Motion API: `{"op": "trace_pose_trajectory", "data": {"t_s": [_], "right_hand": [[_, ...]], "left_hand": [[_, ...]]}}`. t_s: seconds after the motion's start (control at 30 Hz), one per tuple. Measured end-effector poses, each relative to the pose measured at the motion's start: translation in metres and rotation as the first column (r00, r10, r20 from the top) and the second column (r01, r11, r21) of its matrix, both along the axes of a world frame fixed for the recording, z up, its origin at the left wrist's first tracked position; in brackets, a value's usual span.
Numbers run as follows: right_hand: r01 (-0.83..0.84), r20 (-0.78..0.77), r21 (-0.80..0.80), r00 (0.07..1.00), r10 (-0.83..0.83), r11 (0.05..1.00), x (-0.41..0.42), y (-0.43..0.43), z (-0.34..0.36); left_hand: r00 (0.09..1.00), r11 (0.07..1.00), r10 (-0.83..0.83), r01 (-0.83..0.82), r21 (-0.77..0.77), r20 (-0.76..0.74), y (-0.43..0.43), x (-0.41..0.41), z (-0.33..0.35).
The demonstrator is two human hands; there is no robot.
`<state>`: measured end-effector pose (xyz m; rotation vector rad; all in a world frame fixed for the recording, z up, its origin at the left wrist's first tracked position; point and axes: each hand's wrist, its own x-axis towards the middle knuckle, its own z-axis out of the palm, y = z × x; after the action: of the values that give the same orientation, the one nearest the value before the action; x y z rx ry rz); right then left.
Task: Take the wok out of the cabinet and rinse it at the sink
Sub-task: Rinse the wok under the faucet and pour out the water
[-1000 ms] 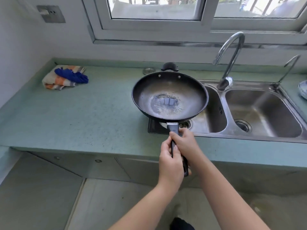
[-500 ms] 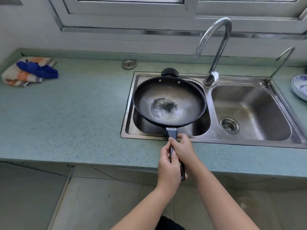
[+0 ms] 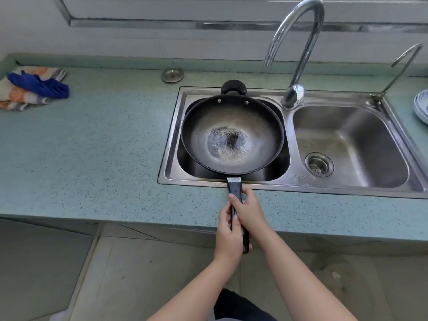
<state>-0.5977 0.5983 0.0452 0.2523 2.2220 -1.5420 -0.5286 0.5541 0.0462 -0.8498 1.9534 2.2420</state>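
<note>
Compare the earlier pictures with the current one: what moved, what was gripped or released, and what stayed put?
The round black metal wok moved right, from over the steel sink's left edge to centred over its left basin. The left hand and right hand still grip its black handle; nothing was released. Chrome tap and striped cloths stayed put.

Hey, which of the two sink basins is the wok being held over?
The left basin: the wok is over it and hides its bottom. The right basin is uncovered, its drain strainer in plain view.
</note>
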Motion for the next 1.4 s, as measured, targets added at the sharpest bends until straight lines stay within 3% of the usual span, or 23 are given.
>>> {"op": "trace_pose_trajectory", "data": {"t_s": [0.37,0.57,0.63,0.8,0.93,1.07,1.27,1.4], "right_hand": [[-0.017,0.01,0.003,1.0,0.017,1.0,0.0,0.002,-0.008],[-0.093,0.041,0.077,0.995,0.091,0.993,-0.003,0.013,0.002],[-0.107,0.051,0.132,0.994,0.101,0.986,-0.004,0.018,0.005],[-0.064,-0.023,0.277,0.997,0.073,0.959,-0.009,0.029,0.023],[-0.01,-0.211,0.427,0.971,0.111,0.904,-0.01,0.04,0.048],[0.073,-0.351,0.536,0.925,0.144,0.841,-0.017,0.055,0.064],[0.093,-0.372,0.609,0.91,0.18,0.788,-0.042,0.083,0.079],[0.066,-0.378,0.634,0.896,0.234,0.77,-0.088,0.102,0.08]], "left_hand": [[0.992,0.991,-0.092,0.099,-0.093,0.083,-0.008,-0.001,0.005],[0.955,0.92,-0.213,0.268,-0.285,0.207,-0.028,-0.001,0.007],[0.942,0.857,-0.254,0.325,-0.399,0.22,-0.038,-0.006,0.016],[0.893,0.535,-0.418,0.39,-0.75,0.166,-0.06,-0.034,0.038],[0.818,0.275,-0.536,0.401,-0.874,0.207,-0.059,-0.055,0.047],[0.734,0.111,-0.648,0.355,-0.928,0.203,-0.049,-0.075,0.041],[0.707,0.0,-0.681,0.263,-0.965,0.192,-0.028,-0.101,0.051],[0.719,0.003,-0.673,0.236,-0.972,0.172,-0.012,-0.133,0.052]]}}
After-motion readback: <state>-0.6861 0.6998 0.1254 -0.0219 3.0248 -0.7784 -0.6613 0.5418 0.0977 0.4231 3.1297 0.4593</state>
